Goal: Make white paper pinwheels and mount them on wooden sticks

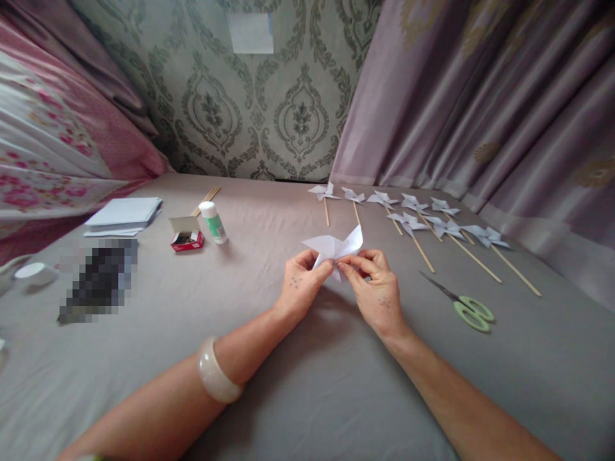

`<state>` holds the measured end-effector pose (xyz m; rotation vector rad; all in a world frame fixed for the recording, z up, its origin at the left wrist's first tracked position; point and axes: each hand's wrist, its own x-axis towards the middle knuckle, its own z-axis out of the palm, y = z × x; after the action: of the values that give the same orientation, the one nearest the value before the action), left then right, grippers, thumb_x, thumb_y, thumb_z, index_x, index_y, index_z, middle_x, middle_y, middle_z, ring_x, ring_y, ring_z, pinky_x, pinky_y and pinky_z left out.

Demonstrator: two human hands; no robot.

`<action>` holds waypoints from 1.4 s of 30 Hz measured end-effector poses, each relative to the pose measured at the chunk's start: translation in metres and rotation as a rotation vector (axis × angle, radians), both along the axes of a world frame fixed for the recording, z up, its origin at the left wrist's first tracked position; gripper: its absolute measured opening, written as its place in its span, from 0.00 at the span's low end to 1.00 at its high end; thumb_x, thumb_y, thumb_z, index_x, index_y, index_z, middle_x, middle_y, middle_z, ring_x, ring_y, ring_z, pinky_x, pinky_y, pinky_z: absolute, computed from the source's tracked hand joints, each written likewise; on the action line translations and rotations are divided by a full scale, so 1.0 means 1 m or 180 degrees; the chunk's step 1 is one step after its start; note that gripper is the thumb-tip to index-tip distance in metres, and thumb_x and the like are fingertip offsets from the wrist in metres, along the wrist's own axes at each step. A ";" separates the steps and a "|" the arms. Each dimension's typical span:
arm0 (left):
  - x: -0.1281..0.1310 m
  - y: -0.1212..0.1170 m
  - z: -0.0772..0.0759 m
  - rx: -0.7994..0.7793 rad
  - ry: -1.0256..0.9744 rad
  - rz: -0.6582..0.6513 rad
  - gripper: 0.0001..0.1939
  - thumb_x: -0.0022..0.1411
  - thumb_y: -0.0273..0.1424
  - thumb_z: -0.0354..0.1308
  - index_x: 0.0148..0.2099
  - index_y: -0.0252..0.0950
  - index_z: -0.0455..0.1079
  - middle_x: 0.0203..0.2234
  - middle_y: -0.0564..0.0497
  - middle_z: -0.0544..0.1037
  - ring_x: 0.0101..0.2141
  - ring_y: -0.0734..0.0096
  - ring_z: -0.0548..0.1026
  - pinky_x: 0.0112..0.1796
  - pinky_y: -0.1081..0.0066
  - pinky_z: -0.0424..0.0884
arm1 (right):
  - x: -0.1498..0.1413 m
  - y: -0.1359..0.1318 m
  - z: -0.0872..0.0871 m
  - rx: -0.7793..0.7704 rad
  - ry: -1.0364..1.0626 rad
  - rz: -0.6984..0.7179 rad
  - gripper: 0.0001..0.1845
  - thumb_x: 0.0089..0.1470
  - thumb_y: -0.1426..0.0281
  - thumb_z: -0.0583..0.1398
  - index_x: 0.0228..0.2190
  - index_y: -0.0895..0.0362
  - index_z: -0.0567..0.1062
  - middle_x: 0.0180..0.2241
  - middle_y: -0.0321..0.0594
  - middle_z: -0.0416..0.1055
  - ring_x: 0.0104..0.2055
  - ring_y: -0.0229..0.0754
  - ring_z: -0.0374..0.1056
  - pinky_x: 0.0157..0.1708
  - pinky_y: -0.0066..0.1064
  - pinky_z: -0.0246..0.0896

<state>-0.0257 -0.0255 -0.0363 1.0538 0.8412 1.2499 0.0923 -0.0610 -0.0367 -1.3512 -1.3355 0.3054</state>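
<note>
A white paper pinwheel (331, 246) is held up above the cloth, between both hands. My left hand (300, 285) is closed on its left side, the thumb pressed near the centre. The fingers of my right hand (377, 285) pinch at the middle of the pinwheel. Something small and dark shows at the fingertips, too small to make out. No stick is visible on this pinwheel. Off to the right of my right hand lie scissors (473, 310) with green handles, their blades pointing up and left.
Several finished pinwheels on sticks (446, 228) lie at the back right. Back left are a stack of white paper (125, 212), an open red box (187, 241) of small dark pieces, an upright glue stick (213, 223) and thin sticks (207, 198). A blurred dark object (100, 278) lies left.
</note>
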 end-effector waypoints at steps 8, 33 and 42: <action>-0.001 0.000 0.001 0.0003 -0.0099 -0.0042 0.09 0.44 0.33 0.63 0.29 0.33 0.73 0.24 0.53 0.76 0.25 0.75 0.69 0.30 0.74 0.64 | 0.002 0.000 0.001 -0.0106 -0.0016 0.0089 0.11 0.51 0.60 0.62 0.30 0.53 0.81 0.34 0.39 0.64 0.35 0.39 0.64 0.38 0.32 0.65; -0.001 0.000 -0.001 0.0148 -0.0089 -0.0071 0.09 0.45 0.32 0.63 0.31 0.34 0.74 0.26 0.52 0.77 0.28 0.74 0.71 0.33 0.74 0.66 | 0.004 -0.001 0.005 -0.0304 0.0068 0.0155 0.12 0.50 0.60 0.62 0.29 0.55 0.80 0.33 0.39 0.65 0.29 0.36 0.62 0.32 0.30 0.63; -0.001 -0.001 0.000 0.0206 -0.0035 -0.0080 0.09 0.46 0.31 0.62 0.33 0.34 0.76 0.28 0.52 0.78 0.29 0.73 0.72 0.34 0.73 0.67 | 0.004 0.000 0.007 -0.0436 0.0248 0.0200 0.12 0.48 0.60 0.63 0.28 0.56 0.80 0.33 0.39 0.65 0.29 0.35 0.62 0.31 0.30 0.62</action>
<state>-0.0270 -0.0260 -0.0368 1.1051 0.7813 1.2677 0.0967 -0.0607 -0.0295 -1.3978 -1.3127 0.4951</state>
